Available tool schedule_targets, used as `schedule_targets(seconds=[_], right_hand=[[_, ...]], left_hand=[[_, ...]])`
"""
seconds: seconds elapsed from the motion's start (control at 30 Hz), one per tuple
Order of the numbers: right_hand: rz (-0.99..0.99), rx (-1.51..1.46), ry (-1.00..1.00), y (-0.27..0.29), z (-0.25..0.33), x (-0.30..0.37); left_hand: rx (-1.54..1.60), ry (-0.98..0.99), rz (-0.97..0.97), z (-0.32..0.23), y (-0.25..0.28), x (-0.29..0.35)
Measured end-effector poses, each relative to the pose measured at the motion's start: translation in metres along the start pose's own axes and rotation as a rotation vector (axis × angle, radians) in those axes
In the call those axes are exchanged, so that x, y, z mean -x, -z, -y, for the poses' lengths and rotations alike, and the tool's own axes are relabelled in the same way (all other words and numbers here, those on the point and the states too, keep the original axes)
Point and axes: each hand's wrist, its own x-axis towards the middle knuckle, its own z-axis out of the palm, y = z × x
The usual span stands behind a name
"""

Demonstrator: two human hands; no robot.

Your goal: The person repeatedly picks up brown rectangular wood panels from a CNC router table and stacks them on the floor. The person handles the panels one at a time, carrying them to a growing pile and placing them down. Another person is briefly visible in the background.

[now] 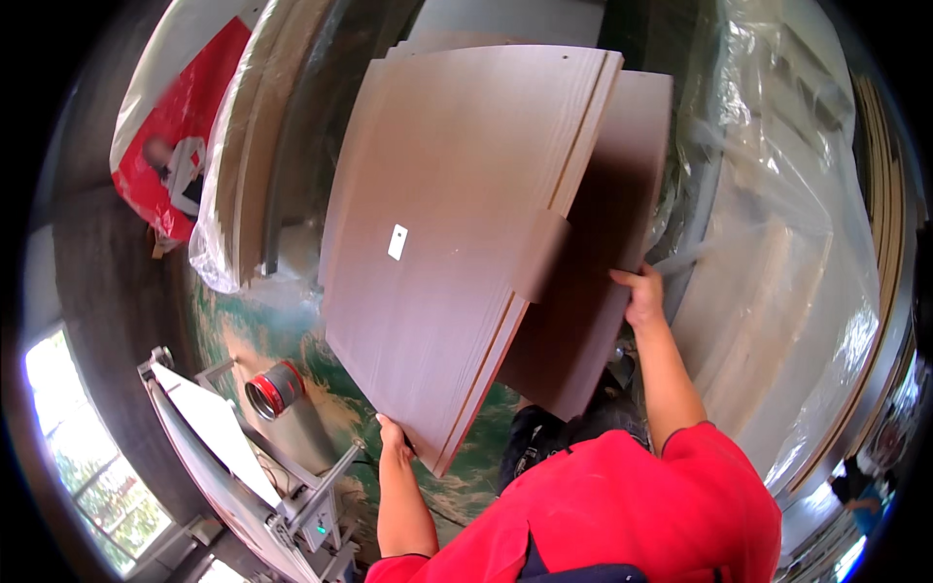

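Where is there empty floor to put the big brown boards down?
Bare green floor lies between the brown boards, the plastic-wrapped stack and the red-rimmed hose. It is crowded right of the right hand, by wrapped panels, and near the left hand, beside the machine.

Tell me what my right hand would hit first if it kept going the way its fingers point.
Your right hand points up-left, already touching the rear brown panel, so that comes first, though depth is unclear.
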Motion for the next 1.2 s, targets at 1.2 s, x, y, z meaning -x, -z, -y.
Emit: schedule_targets(seconds=[1.2], right_hand=[[-0.345,0.106,0.374,0.014,0.254,0.216]], left_hand=[[-0.141,0.012,0.264,0.086,-0.077,-0.100]])
